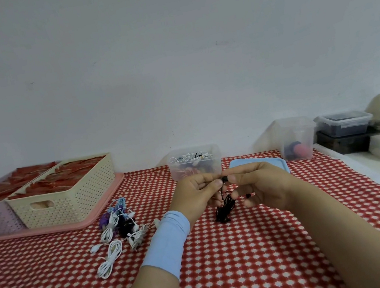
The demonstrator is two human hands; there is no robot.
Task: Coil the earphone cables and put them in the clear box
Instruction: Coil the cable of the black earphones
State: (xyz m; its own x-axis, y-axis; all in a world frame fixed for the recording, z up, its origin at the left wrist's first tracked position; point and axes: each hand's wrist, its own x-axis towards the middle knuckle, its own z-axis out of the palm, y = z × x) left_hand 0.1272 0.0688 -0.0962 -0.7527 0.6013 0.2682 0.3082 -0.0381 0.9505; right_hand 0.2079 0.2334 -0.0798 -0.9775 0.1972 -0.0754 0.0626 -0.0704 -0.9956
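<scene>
I see the black earphone cable (pixel 224 210) gripped at its top
Left hand (pixel 197 193) and right hand (pixel 261 186) each pinch it; both just in front of the clear box (pixel 180 171)

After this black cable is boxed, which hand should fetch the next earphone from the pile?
Left, probably. The earphone pile lies beside the left hand, while the right hand would have to reach across. Both hands pinch the black cable.

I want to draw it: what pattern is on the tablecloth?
The fabric tablecloth is red with rows of small white star-shaped dots, clearest in the head view.
</scene>
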